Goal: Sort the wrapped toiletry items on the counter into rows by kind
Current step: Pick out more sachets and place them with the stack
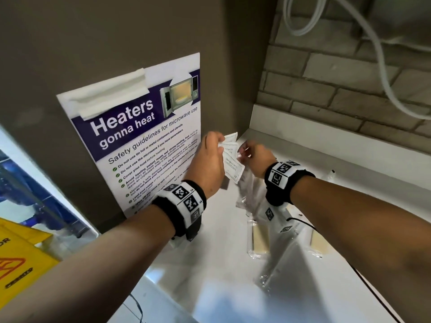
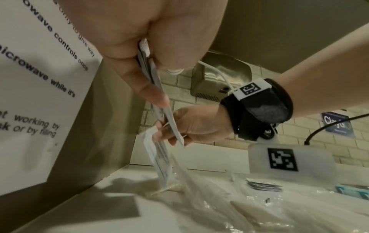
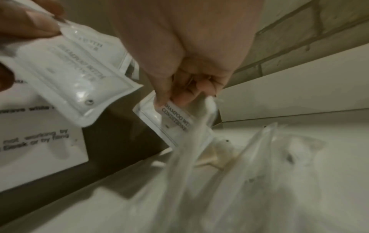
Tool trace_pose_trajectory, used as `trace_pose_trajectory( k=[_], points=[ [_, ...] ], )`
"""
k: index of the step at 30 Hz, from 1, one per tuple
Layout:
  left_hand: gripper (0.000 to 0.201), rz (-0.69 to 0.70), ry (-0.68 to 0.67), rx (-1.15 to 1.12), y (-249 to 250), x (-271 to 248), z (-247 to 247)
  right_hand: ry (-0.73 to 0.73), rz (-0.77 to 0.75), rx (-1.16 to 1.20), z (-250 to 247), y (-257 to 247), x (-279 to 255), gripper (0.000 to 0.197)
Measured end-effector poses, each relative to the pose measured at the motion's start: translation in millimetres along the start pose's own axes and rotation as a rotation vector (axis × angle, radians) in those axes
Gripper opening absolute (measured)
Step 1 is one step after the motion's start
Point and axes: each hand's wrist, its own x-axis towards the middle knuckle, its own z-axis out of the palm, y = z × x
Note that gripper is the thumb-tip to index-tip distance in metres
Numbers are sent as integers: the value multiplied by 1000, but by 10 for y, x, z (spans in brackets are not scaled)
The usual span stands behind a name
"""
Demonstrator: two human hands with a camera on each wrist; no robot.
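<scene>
Sachets (image 3: pixel 66 71) in both hands read "SHAMPOO WITH CONDITIONER".

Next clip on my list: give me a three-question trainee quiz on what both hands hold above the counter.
1. True or false: the left hand pinches more than one white sachet.
2. The right hand holds: A) a sachet together with a clear plastic bag; B) a comb; C) nothing.
3. Fill in: the first word printed on the sachets is ____.

Key: 1 true. 2 A. 3 SHAMPOO.
</scene>
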Motion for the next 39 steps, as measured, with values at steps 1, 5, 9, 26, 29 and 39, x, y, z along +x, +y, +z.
trace_pose_trajectory(
  k=[1, 5, 9, 26, 29, 39],
  points=[
    [19, -17, 2, -8, 12, -1, -1, 50, 8, 73, -35, 6, 17, 24],
    [13, -69, -59, -26, 38, -59, 60, 237, -15, 264, -269, -23, 7, 31],
    [9, -128, -193, -74, 108, -122, 215, 221, -115, 286, -634, -99, -265, 14],
    [12, -559, -721, -793, 1473, -439, 1081, 242, 178, 201, -1285, 571, -2092, 37],
    [17, -580, -764, -825, 1576, -533, 1132, 232, 212, 172, -1299, 692, -2266, 35],
    [31, -293, -1003, -350, 1485, -878, 1240, 124, 294, 98, -1304, 867, -2766, 40]
  ],
)
